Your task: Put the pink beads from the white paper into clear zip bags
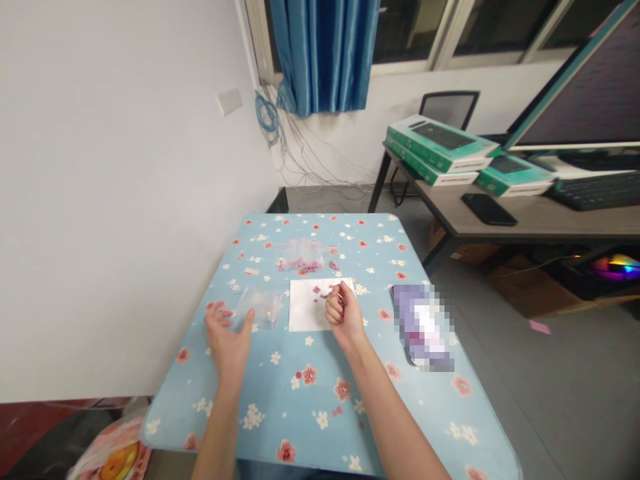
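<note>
My left hand [227, 337] rests over the left side of the table with thumb and fingers apart, beside a clear plastic bag [263, 307]. The thumb is at the bag's near edge; whether it touches cannot be told. My right hand [345, 313] is closed above the right part of a white sheet of paper [304, 315]. What lies inside its curled fingers is mostly hidden. A few small pink pieces [317, 290] are on the paper. Farther back lies another clear bag [300, 253] with several pink pieces in and around it.
The table [275, 413] has a light blue floral cover. A blurred-out purple and white object [423, 327] lies near its right edge. A desk at the right holds green keyboard boxes [440, 143], a phone [489, 209] and a monitor [585, 93]. A wall borders the left side.
</note>
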`<action>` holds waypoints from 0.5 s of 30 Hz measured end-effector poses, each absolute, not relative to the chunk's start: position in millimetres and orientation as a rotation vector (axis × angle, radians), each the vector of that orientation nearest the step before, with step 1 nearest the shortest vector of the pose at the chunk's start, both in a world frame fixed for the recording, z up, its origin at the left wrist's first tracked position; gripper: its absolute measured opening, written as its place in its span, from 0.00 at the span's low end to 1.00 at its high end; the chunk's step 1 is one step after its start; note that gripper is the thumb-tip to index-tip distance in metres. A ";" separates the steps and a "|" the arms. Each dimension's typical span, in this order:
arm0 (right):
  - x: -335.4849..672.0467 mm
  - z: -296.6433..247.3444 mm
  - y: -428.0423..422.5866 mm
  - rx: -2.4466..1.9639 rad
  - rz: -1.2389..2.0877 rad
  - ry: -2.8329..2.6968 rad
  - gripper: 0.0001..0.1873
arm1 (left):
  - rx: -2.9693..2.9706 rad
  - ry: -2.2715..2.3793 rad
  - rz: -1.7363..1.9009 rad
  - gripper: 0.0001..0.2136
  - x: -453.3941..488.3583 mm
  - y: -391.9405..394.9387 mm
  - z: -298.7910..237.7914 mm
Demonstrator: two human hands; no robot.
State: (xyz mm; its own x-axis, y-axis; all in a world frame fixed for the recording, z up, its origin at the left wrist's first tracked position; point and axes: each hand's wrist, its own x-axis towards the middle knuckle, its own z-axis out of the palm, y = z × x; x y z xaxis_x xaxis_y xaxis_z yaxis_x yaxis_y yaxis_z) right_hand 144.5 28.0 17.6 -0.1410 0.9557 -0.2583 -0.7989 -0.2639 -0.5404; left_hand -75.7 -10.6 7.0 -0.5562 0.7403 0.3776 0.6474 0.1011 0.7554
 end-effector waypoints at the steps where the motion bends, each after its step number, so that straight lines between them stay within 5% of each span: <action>1: 145.5 16.9 28.6 -0.696 1.704 -0.333 0.18 | 1.561 2.356 1.440 0.29 -75.1 -11.8 8.4; 5: 149.7 12.8 32.4 -0.915 1.489 -0.455 0.20 | 2.207 2.254 0.970 0.18 -72.7 -8.3 14.0; 9: 158.6 11.4 40.0 -1.217 1.075 -0.905 0.26 | 2.387 1.989 0.492 0.18 -70.9 1.3 5.2; 15: 161.6 14.4 54.9 -1.647 0.523 -1.986 0.22 | 2.349 1.992 0.385 0.21 -69.3 1.7 -12.0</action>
State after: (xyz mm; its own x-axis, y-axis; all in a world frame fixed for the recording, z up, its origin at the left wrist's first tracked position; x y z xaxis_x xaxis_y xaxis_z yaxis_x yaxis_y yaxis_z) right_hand 161.6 54.9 14.4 -0.1401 0.9809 0.1347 0.7875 0.1929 -0.5853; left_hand -69.3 1.7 -12.0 0.1460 0.9758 0.1631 0.9663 -0.1760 0.1879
